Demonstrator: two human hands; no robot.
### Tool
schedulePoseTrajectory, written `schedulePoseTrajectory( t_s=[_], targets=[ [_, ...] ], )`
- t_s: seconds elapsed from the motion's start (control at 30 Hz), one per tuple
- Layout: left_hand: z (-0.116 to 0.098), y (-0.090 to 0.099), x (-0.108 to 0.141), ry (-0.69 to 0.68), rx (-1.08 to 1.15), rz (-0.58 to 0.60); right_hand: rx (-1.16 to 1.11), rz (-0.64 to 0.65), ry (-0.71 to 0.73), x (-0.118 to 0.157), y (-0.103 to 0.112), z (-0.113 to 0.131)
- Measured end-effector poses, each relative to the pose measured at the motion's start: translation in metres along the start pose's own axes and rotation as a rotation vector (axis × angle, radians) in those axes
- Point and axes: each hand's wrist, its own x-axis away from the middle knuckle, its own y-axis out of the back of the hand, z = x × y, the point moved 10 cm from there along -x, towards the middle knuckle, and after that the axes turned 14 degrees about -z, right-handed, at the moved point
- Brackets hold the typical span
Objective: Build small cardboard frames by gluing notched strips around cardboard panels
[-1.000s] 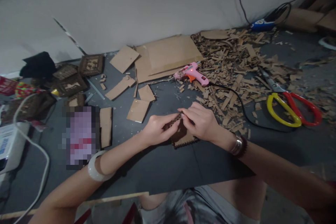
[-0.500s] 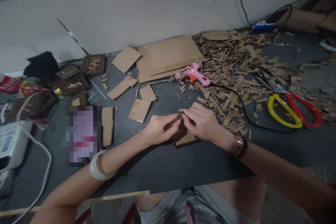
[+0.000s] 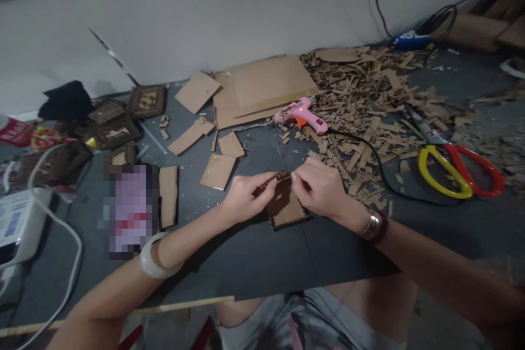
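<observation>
Desk, left end: white box by the near corner; dark cardboard frames toward the far corner. Purple item, pixelated; cardboard strip just beside. Left hand: nearly closed, thumb and fingers pinching the far rim of a cardboard panel, dark-edged, near the middle of the desk's near edge. Pink glue gun beyond. Right hand: curled, fingertips together at the panel's far right corner; grip unclear. Scraps heaped behind; scissors toward the right end.
</observation>
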Motion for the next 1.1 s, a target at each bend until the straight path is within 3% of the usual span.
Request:
schedulePoseTrajectory(
  t_s=[0.33, 0.57, 0.67, 0.77, 1.0, 1.1],
  targets=[
    [-0.013, -0.001, 0.003, -0.167, -0.064, -0.009, 0.028, 0.025, 0.08, 0.003, -0.005, 0.008],
    [-0.016, -0.004, 0.006, -0.179, -0.018, 0.027, 0.035, -0.001, 0.151, 0.0, -0.003, 0.017],
    [-0.009, -0.007, 0.004, -0.049, 0.057, 0.079, 0.013, -0.018, 0.148, 0.0, -0.001, 0.017],
    [0.007, -0.014, 0.004, 0.204, 0.201, 0.149, 0.042, -0.037, 0.116, 0.0, 0.002, 0.009],
    [0.044, -0.023, 0.014, 0.673, 0.416, 0.157, 0.278, -0.112, -0.172, -0.004, 0.013, -0.054],
    [0.051, -0.025, 0.018, 0.786, 0.455, 0.149, 0.224, -0.103, -0.232, -0.003, 0.011, -0.058]
  ],
)
